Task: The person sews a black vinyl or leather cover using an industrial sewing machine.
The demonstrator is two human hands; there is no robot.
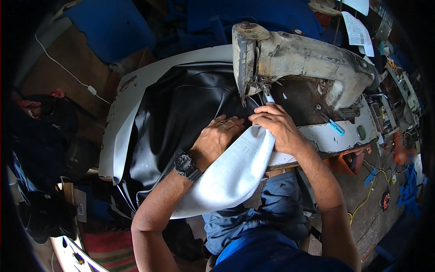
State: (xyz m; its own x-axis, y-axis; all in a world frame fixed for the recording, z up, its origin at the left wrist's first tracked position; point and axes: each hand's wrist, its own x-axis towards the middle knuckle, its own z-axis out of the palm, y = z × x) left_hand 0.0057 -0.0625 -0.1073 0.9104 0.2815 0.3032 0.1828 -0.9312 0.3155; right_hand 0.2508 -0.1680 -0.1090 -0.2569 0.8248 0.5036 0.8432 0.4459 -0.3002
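Dead center of frame, left hand (pixel 219 136) lying flattish on black sheet (pixel 181 97), which fills center-left. Right hand (pixel 282 130) just beside, fingers clamped on sheet's folded white-backed edge. Beat-up sewing machine (pixel 308 51) upper right, needle end near fingertips.

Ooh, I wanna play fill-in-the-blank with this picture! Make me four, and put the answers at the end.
1. The watch is on the person's ____ wrist.
2. The right hand is near a ____ machine.
3. The shiny cloth is ____.
4. The snips have a ____ handle.

Missing words: left; sewing; black; blue
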